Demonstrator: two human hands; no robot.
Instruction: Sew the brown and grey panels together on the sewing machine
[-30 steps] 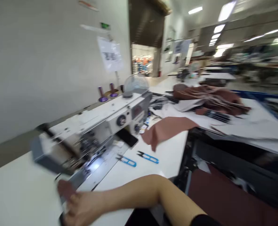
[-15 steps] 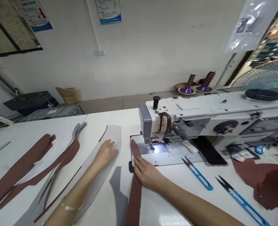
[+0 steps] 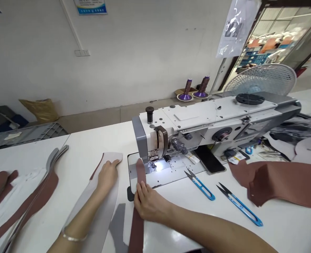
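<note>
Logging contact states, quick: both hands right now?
Left hand: fingers bent on the pale piece, near its far end; can't tell if pinching.
Right hand: fingers on the brown strip; can't tell if gripping.

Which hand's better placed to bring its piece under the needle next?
Right, I'd judge: the right hand is on the brown strip, whose tip lies on the machine plate near the needle area. The left hand is on the pale piece, farther off.

Left hand [image 3: 108, 176] curled, right hand [image 3: 149, 203] palm-down
</note>
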